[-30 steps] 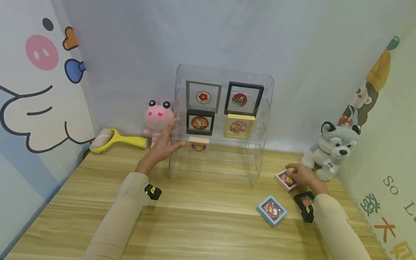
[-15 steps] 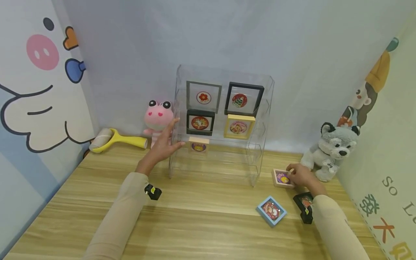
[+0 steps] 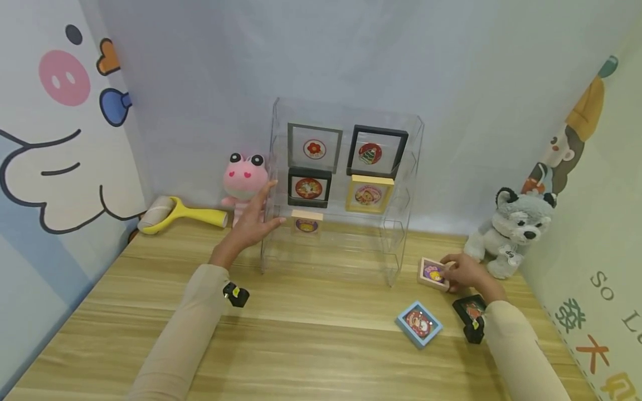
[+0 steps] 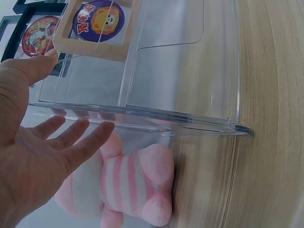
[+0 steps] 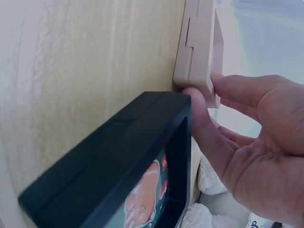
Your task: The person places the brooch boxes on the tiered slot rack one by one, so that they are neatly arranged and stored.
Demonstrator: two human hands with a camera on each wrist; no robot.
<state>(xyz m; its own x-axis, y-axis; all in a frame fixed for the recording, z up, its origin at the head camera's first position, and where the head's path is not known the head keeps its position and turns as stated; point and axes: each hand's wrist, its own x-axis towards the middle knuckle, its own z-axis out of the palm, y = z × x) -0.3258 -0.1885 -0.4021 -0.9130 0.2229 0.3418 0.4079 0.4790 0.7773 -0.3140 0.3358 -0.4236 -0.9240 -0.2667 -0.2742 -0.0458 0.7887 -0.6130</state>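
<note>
My right hand (image 3: 463, 271) pinches the edge of a small beige picture frame (image 3: 432, 274) with a purple picture, low over the wooden table. Close up in the right wrist view, thumb and fingers hold a corner of that frame (image 5: 197, 57). A black frame (image 5: 109, 161) lies just beside the fingers. My left hand (image 3: 252, 223) rests with straight fingers at the left side of a clear acrylic rack (image 3: 341, 273). Its thumb is near the front and its fingers lie along the outer side panel. A beige lion frame (image 4: 97, 26) sits in the rack near the thumb.
Higher in the rack stand a grey-edged frame (image 3: 315, 127), two black ones and a yellow frame (image 3: 369, 195). A blue frame (image 3: 418, 324) lies on the table. A pink plush (image 3: 246, 178), a yellow-handled roller (image 3: 200, 216) and a grey plush dog (image 3: 519, 223) stand around.
The beige frame has turned and shifted slightly left under my right hand, and that hand's fingers have come round its right edge. My left hand stays at the rack.
</note>
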